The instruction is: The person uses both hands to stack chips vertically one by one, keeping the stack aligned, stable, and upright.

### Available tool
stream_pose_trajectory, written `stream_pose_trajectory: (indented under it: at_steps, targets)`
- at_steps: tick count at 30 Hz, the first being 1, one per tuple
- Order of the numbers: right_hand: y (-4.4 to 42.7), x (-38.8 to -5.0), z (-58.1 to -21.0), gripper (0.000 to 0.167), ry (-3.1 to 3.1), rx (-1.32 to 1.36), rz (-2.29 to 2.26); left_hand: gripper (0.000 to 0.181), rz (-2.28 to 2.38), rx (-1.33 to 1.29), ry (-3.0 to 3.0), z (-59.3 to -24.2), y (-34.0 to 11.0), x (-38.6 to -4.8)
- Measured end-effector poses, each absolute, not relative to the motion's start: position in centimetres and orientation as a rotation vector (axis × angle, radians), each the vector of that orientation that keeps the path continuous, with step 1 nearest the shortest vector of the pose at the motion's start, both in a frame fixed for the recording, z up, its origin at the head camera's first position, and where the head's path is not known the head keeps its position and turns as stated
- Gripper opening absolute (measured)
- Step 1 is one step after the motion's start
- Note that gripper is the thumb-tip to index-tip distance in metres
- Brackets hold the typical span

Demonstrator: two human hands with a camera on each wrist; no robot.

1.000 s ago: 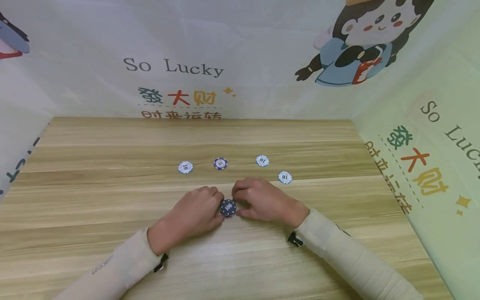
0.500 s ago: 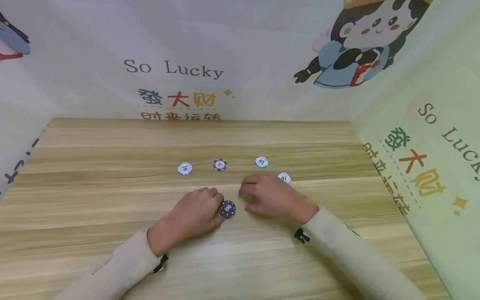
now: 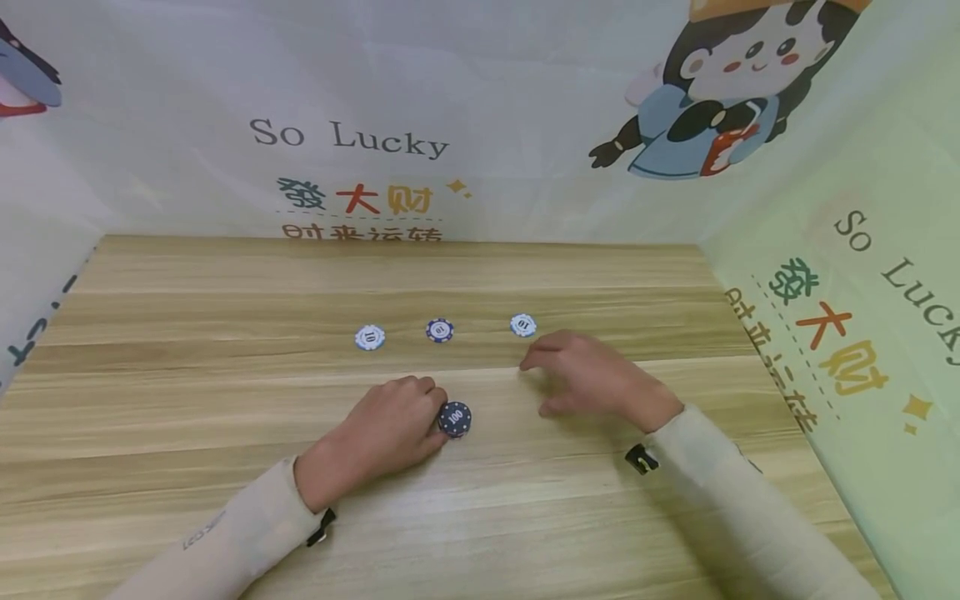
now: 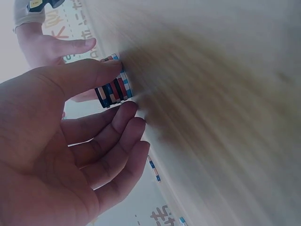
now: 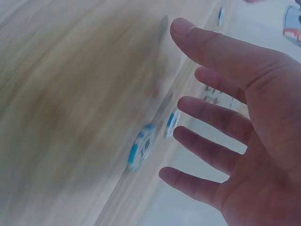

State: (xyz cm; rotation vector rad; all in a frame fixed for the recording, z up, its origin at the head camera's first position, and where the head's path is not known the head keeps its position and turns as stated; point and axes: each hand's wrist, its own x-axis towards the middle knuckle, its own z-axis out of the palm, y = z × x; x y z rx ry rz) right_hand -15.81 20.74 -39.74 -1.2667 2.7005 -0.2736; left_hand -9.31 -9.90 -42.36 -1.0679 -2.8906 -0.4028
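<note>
A stack of poker chips (image 3: 455,419) stands on the table, its top chip black and marked 100. In the left wrist view the stack's edges (image 4: 115,89) show black, red and blue-white layers. My left hand (image 3: 382,427) holds the stack between thumb and index finger, the other fingers bent beside it. My right hand (image 3: 596,379) hovers to the right, fingers spread and holding nothing. Under it, hidden in the head view, lies a light-blue and white chip (image 5: 141,147), blurred in the right wrist view.
Behind the hands lie a white chip (image 3: 370,337) marked 10, a dark-blue chip (image 3: 440,330) and another white chip (image 3: 523,325). The wooden table (image 3: 187,333) is bordered by printed cloth walls (image 3: 510,125) at the back and both sides.
My right hand has left the stack and moved right and slightly back, now covering the rightmost white chip in the head view. My left hand stays on the stack.
</note>
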Motion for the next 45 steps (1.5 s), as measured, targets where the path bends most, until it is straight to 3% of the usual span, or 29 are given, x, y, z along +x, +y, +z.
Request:
stream_pose_trajectory:
  at_steps: [14, 30, 45]
  targets:
    - [23.9, -17.7, -40.6, 0.048, 2.746, -1.211, -0.338, 0.027, -0.394, -1.062, -2.906, -42.4, -9.9, -9.2]
    - [24.1, -18.5, -40.8, 0.027, 2.723, -1.279, -0.360, 0.027, -0.387, -1.070, -2.885, -42.5, -9.9, -9.1]
    - [24.2, -18.6, -40.9, 0.025, 2.755, -1.334, -0.408, 0.027, -0.388, -1.069, -2.889, -42.3, -9.9, -9.3]
